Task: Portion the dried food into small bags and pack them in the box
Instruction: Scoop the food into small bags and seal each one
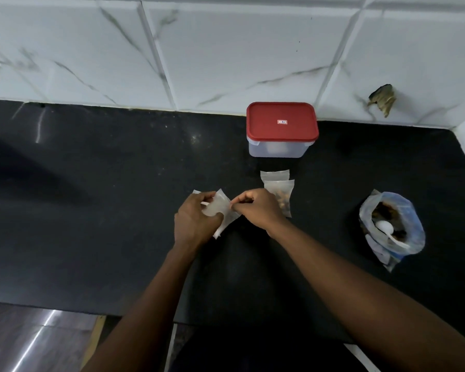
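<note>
My left hand (195,220) grips a small clear empty bag (222,210) just above the black counter, with a few more clear bags under it. My right hand (255,208) pinches the bag's right edge at its mouth. Right behind that hand lies a small bag filled with brown dried food (282,196), and another small bag (274,175) lies beyond it. A clear box with a red lid (282,122) stands shut at the back against the wall. At the right sits a large open plastic bag of dried food (391,224) with a white spoon (387,229) in it.
The black counter (91,210) ends at a white marble-tiled wall (226,49) behind and at the right corner. A dark chipped hole (383,99) marks the wall at the right. The counter's front edge runs below my forearms.
</note>
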Motion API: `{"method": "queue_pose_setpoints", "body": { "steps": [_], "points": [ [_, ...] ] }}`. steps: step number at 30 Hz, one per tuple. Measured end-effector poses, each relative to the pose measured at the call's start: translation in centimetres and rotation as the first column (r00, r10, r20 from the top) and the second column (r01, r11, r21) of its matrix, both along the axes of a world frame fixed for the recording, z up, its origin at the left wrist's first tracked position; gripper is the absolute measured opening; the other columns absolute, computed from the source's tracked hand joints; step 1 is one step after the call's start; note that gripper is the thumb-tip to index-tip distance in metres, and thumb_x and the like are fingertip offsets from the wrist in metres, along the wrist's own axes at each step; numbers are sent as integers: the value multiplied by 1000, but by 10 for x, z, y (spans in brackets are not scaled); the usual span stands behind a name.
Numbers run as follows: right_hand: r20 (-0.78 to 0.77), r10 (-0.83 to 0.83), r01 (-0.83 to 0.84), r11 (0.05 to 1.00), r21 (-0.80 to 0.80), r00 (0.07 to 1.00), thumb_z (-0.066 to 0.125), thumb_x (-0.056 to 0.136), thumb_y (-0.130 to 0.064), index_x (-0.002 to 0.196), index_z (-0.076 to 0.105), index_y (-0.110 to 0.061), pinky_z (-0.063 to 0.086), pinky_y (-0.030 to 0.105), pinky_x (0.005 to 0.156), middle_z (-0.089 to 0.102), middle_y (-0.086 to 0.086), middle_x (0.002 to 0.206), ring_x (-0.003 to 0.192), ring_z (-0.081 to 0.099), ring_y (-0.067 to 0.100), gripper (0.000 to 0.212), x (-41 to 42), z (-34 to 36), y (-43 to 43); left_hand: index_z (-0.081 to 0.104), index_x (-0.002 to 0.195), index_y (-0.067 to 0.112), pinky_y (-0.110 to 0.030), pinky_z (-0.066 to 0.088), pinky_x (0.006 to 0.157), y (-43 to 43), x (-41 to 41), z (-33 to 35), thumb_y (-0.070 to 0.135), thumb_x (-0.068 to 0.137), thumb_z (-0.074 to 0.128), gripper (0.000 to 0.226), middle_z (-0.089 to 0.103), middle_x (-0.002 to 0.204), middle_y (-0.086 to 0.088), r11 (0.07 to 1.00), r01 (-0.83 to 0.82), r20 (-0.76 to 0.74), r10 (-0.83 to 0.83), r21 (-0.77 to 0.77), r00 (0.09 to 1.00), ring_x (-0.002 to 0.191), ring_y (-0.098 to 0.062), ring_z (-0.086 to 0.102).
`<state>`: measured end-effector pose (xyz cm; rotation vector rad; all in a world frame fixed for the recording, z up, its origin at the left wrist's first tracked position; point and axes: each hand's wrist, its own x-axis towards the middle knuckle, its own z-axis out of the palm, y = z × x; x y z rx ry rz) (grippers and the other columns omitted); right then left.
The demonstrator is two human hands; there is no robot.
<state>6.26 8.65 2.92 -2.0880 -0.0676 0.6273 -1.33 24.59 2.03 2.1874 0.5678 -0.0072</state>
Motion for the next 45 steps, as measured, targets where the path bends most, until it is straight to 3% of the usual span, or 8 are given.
{"method": "queue_pose_setpoints", "body": {
  "steps": [3, 7, 12, 18, 31, 35, 39, 45],
  "points": [
    [-28, -40, 42, 997, 60, 999, 76, 85, -25, 87, 79, -28, 59, 27, 80, 76, -13, 90, 91, 69, 5, 5, 0, 10, -15, 54, 143, 28, -50, 47, 109, -10, 2, 3, 43, 71, 86, 80, 59, 137, 7, 982, 164, -8, -164, 96, 986, 125, -14, 56],
    [-75, -79, 91, 982, 165, 994, 77, 85, -27, 88, 80, -26, 61, 26, 74, 77, -8, 86, 85, 72, 8, 4, -3, 27, -40, 50, 146, 27, -46, 45, 112, -33, 5, 10, 58, 64, 90, 96, 58, 139, 9, 977, 187, 89, -197, 102, 976, 128, -11, 55],
    [-141, -149, 179, 954, 239, 979, 75, 89, -28, 91, 78, -20, 62, 29, 72, 77, 3, 89, 85, 74, 15, 9, -9, 43, -73, 54, 141, 26, -40, 53, 103, -61, 12, 11, 55, 65, 92, 90, 58, 133, 11, 970, 242, 219, -240, 20, 946, 119, -5, 57],
    [-144, -166, 194, 959, 208, 976, 59, 99, -32, 111, 75, -26, 54, 28, 74, 73, -5, 109, 101, 68, 12, 20, -14, 49, -114, 47, 142, 35, -45, 46, 109, -91, 22, 14, 62, 68, 84, 87, 54, 137, 12, 914, 391, 221, -406, 106, 887, 123, -7, 53],
    [-9, -258, 257, 959, 118, 966, 77, 90, -23, 99, 79, -23, 64, 35, 76, 77, -7, 98, 94, 73, 9, 9, -19, 56, -183, 58, 128, 30, -21, 30, 101, -161, 40, 24, 55, 70, 75, 66, 54, 123, 16, 825, 544, 294, -564, 157, 772, 115, -3, 49],
    [56, -215, 213, 976, 38, 975, 72, 92, -21, 97, 78, -25, 64, 38, 78, 75, -9, 100, 92, 71, 10, 9, -18, 62, -195, 58, 126, 31, -29, 38, 102, -176, 46, 20, 54, 69, 81, 66, 54, 121, 17, 820, 547, 292, -572, 169, 767, 113, -4, 52],
    [-14, -125, 125, 992, -13, 992, 55, 101, -22, 95, 76, -31, 55, 33, 94, 71, -12, 112, 100, 63, 2, 23, -17, 72, -204, 56, 128, 33, -19, 32, 98, -191, 51, 17, 54, 70, 84, 68, 52, 123, 18, 804, 556, 257, -594, 210, 763, 112, 0, 48],
    [-238, -158, 182, 980, 82, 958, 59, 97, -48, 88, 65, -36, 48, 26, 84, 68, -8, 99, 93, 60, 5, 16, -16, 83, -212, 48, 137, 29, -28, 35, 98, -213, 53, 10, 48, 72, 79, 74, 50, 125, 13, 790, 572, 247, -613, 220, 751, 111, -3, 43]
  ]
}}
